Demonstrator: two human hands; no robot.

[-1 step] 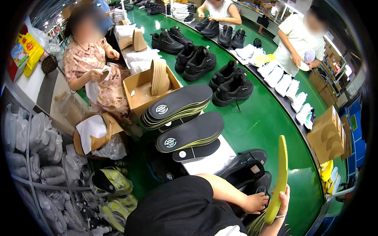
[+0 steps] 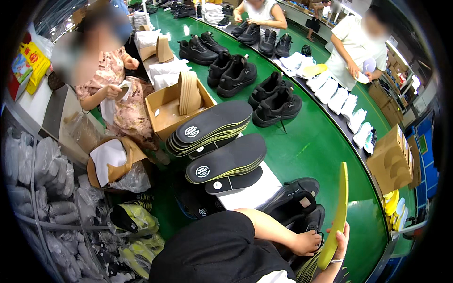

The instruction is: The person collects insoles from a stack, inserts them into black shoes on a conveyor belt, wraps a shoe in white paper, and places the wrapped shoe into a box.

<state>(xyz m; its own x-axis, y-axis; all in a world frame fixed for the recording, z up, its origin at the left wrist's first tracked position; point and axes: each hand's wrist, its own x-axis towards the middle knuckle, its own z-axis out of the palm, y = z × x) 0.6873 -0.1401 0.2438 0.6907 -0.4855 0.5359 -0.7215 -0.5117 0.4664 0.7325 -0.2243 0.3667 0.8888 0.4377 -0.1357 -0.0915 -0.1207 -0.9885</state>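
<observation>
Upright in my right hand (image 2: 341,241) stands a yellow-green insole (image 2: 339,212), with my fingers behind its lower half. My left hand (image 2: 307,243) has its fingers curled at the edge of a black shoe (image 2: 315,219) in front of me. Beside that one lies another black shoe (image 2: 297,194). Below my hands a stack of insoles (image 2: 309,270) shows thin yellow-green edges. Two piles of black insoles, a farther pile (image 2: 214,125) and a nearer pile (image 2: 231,160), lie left of the shoes, the nearer one by a white box (image 2: 264,188).
Pairs of black shoes (image 2: 278,106) stand along the green table (image 2: 325,141). An open cardboard box (image 2: 165,118) holds tan wedge-shaped pieces. Bagged insoles (image 2: 137,221) lie at lower left. White shoes (image 2: 337,101) line the dark strip beyond. Several co-workers (image 2: 108,75) handle things around the table.
The top of the yellow-green insole has tipped slightly to the right in my right hand. My left hand stays at the black shoe. The whole view has shifted a little.
</observation>
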